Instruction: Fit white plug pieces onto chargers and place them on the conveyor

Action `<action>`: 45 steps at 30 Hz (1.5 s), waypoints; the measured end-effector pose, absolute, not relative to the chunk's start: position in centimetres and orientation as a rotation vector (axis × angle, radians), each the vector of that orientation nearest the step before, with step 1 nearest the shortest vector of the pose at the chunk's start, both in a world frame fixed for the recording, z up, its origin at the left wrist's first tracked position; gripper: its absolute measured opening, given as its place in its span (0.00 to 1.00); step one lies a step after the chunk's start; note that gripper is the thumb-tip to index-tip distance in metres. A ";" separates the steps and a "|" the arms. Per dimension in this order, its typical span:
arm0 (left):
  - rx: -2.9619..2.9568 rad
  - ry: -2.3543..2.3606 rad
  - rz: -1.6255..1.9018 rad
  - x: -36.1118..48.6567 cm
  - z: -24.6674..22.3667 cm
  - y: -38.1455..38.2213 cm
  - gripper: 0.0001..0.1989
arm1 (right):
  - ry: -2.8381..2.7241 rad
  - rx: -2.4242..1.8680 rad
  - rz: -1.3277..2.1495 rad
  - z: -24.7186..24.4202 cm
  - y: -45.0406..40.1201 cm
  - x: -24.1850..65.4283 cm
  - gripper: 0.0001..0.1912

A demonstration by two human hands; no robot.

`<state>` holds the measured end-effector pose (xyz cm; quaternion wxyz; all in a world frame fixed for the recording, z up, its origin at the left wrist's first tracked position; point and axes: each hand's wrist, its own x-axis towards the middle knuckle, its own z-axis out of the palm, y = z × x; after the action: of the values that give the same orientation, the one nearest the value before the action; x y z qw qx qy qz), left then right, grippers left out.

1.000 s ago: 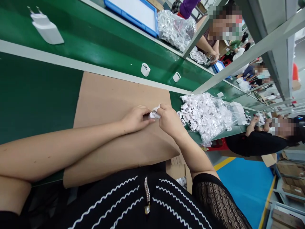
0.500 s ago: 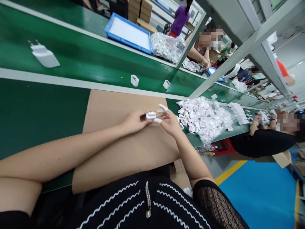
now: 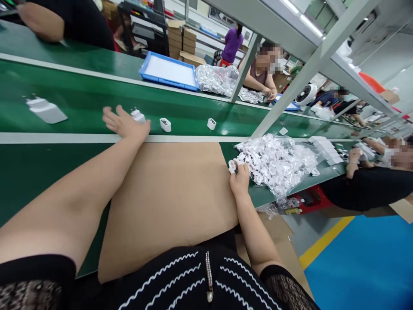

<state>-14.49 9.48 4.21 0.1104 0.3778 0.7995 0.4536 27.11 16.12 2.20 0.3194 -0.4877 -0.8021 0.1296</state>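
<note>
My left hand (image 3: pixel 127 122) reaches over the green conveyor belt, its fingers spread apart. Right beside it, partly hidden by the thumb side, a white charger plug (image 3: pixel 138 115) with two pins is on the belt; whether they touch I cannot tell. My right hand (image 3: pixel 240 180) pinches a small white plastic part (image 3: pixel 232 166) at the near edge of a heap of similar white parts (image 3: pixel 267 157). White fingertip covers are hard to separate from the parts there. Brown cardboard (image 3: pixel 174 193) lies between my arms.
Another white charger (image 3: pixel 47 111) lies farther left on the belt. Two open white housings (image 3: pixel 165 125) (image 3: pixel 211 124) stand on it too. A blue tray (image 3: pixel 169 71) and a bagged heap (image 3: pixel 217 79) are beyond. A slanting metal post (image 3: pixel 274 103) rises at the right. Co-workers sit nearby.
My hands have parted from the white charger between them. The left went up and left to the belt, where a charger now shows; the right moved to the heap and took a small part.
</note>
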 end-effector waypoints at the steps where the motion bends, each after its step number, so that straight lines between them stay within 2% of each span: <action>1: 1.182 2.393 1.402 -14.0 4.3 9.8 0.27 | -2.028 -1.227 0.464 2.2 16.0 26.9 0.22; 3: 1.383 2.488 1.425 -13.6 4.1 10.7 0.32 | -1.870 -1.139 0.748 2.2 15.7 26.4 0.23; 5: 1.609 2.421 1.170 -13.9 3.9 11.7 0.34 | -1.732 -1.067 1.049 2.4 15.2 25.9 0.26; 8: 1.648 2.327 0.848 -14.8 4.0 12.6 0.28 | -1.569 -0.870 1.422 3.0 14.4 25.5 0.30; 11: 1.594 2.448 0.829 -13.9 4.9 11.9 0.20 | -1.467 -0.743 1.642 3.4 14.0 25.5 0.31; 14: 1.690 2.444 0.862 -9.9 5.8 9.9 0.18 | -1.407 -0.842 1.707 3.3 14.0 25.4 0.31; 19: 1.808 2.022 0.929 -0.4 3.9 5.1 0.16 | -1.488 -0.920 1.651 3.7 13.6 24.6 0.29; 22: 1.711 1.918 1.090 3.1 1.8 2.5 0.24 | -1.637 -0.912 1.618 4.7 12.7 24.3 0.31; 24: 1.643 1.867 1.244 4.0 0.9 1.5 0.32 | -1.736 -0.916 1.640 5.4 12.0 24.3 0.24; 25: 1.624 1.838 1.303 4.2 0.6 1.2 0.32 | -1.772 -0.910 1.669 5.7 11.8 24.3 0.19; 27: 1.635 1.768 1.345 4.1 0.3 0.9 0.24 | -1.809 -0.877 1.748 6.1 11.5 24.2 0.14; 28: 1.648 1.737 1.341 3.9 0.3 0.9 0.20 | -1.820 -0.856 1.784 6.2 11.4 24.1 0.15; 30: 1.652 1.702 1.329 3.7 0.4 1.1 0.18 | -1.851 -0.816 1.823 6.3 11.4 23.9 0.21; 32: 1.643 1.691 1.329 3.6 0.5 1.2 0.19 | -1.901 -0.788 1.762 6.2 11.5 23.5 0.25; 36: 1.623 1.720 1.293 3.5 0.6 1.2 0.19 | -2.086 -0.796 1.221 6.5 11.3 22.5 0.12; 39: 1.594 1.709 1.298 3.5 0.6 1.2 0.18 | -2.283 -0.737 0.866 6.8 11.0 21.8 0.08; 45: 1.597 1.671 1.347 3.5 0.7 1.3 0.14 | -2.513 -0.736 0.574 5.7 11.3 21.0 0.15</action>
<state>3.50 1.26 0.68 0.2311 0.5806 0.6079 0.4898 20.99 11.26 5.74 0.2286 -0.2672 -0.9126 0.2083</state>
